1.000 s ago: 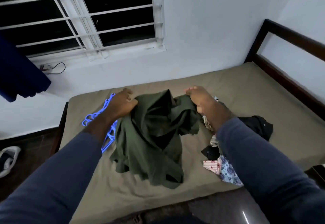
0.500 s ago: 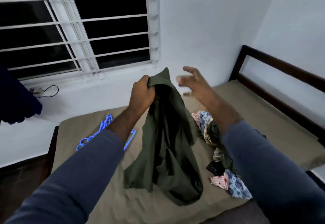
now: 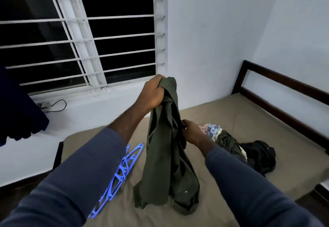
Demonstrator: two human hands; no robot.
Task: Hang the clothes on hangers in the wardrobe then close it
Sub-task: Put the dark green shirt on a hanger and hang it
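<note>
My left hand grips the top of an olive green garment and holds it up over the bed, its lower end bunched on the mattress. Lower down, my right hand pinches the garment's right edge. Blue plastic hangers lie on the bed just left of the hanging cloth. A pile of other clothes sits to the right: a floral piece, a dark green piece and a black garment. No wardrobe is in view.
The bed has a tan sheet and a dark wooden headboard at the right. A barred window fills the wall behind. A dark blue cloth hangs at the left edge. A cable lies on the sill.
My left hand lifted the green garment off the bed and raised it higher. My right hand let go, swung up open, then came down and took the garment's right edge.
</note>
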